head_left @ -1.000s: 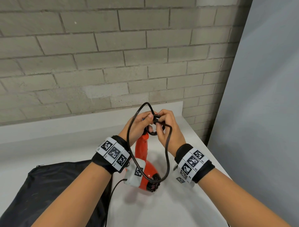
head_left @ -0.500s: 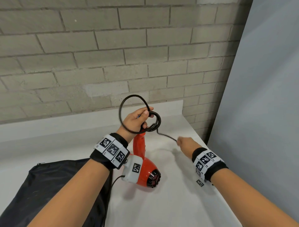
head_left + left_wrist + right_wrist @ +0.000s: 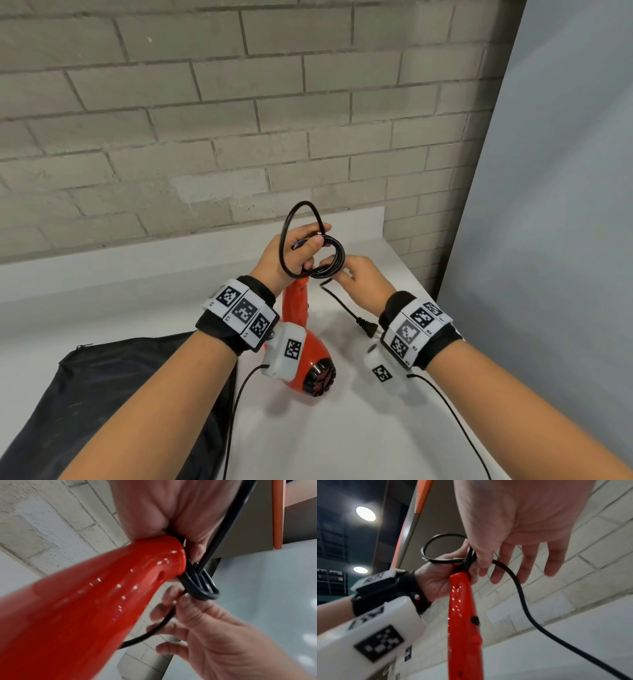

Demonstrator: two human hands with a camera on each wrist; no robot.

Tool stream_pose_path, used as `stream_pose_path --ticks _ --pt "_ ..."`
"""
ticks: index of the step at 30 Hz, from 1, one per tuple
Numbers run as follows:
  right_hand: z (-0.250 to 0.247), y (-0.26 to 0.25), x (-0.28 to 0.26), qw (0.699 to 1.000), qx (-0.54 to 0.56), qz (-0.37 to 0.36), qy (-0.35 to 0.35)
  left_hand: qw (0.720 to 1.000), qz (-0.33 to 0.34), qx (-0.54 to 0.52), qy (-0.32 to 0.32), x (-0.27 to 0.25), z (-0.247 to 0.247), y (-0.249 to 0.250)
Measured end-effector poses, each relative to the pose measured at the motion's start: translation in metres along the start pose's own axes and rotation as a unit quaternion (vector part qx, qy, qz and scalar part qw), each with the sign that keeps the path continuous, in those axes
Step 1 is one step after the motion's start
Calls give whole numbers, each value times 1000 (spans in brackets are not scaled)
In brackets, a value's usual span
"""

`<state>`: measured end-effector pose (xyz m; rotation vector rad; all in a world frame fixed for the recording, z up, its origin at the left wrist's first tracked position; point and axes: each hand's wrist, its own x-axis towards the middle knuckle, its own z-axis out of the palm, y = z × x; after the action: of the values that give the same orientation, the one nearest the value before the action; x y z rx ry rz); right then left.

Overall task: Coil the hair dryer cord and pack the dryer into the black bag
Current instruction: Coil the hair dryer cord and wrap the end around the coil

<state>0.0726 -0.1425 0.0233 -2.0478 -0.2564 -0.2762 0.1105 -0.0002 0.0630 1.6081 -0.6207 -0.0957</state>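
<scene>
Grey brick wall (image 3: 205, 120) behind, white bench (image 3: 137, 308) below. Left hand (image 3: 291, 253) grips the top of the glossy red hair dryer's (image 3: 301, 346) handle along with the finished loops of thin black cord (image 3: 330, 260), so the coil can't spring open, I'd guess. Dryer hangs nose-down, its grille end near the bench's middle. Right hand (image 3: 359, 284) pinches the loose cord just beside the coil, other fingers relaxed, probably feeding the next loop. Black plug (image 3: 364, 324) dangles near the right wrist, so little cord is left. Soft black bag (image 3: 102, 394) lies at the bench's front-left edge, waiting.
</scene>
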Motion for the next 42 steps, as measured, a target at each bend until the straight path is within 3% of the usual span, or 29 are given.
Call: stream_pose_path --ticks 2,4,6,8,9,11,13,15,24,26,29,33,38,42 --pt "-3 23 2 997 -51 46 43 1000 -19 -1 7 -5 -3 3" --pt "-13 59 4 979 -112 157 63 999 -35 -19 23 -9 -7 5" --pt "-20 84 2 935 -209 288 -5 999 -32 -27 18 -11 -8 6" --pt "-23 91 -1 891 -300 330 -87 1000 -25 -17 7 -12 -7 7" --pt "-23 86 -2 888 -317 317 -103 1000 -23 -10 4 -12 -5 7" --pt "-22 67 -2 920 -283 249 -110 1000 -16 2 1 -11 -1 6" --pt "-20 41 -5 965 -176 147 -129 1000 -7 13 3 -10 2 6" --pt "-15 17 -7 981 -89 75 -156 1000 -8 15 11 -9 2 7" --pt "-10 0 -6 990 -7 42 -137 998 -52 -38 7 -11 -6 10" --pt "-12 2 -4 994 -23 53 -97 998 -48 -36 -3 -12 -7 10" --pt "-23 4 4 991 -122 50 24 999 -37 -17 -20 -14 -9 13" --pt "-39 -11 16 981 -143 35 127 999 -25 18 -39 -16 -3 16" --pt "-50 -38 18 970 -141 -24 199 1000 -14 3 -9 -15 5 17" --pt "-49 -57 9 968 -113 -76 211 998 -10 44 -32 -12 2 14"
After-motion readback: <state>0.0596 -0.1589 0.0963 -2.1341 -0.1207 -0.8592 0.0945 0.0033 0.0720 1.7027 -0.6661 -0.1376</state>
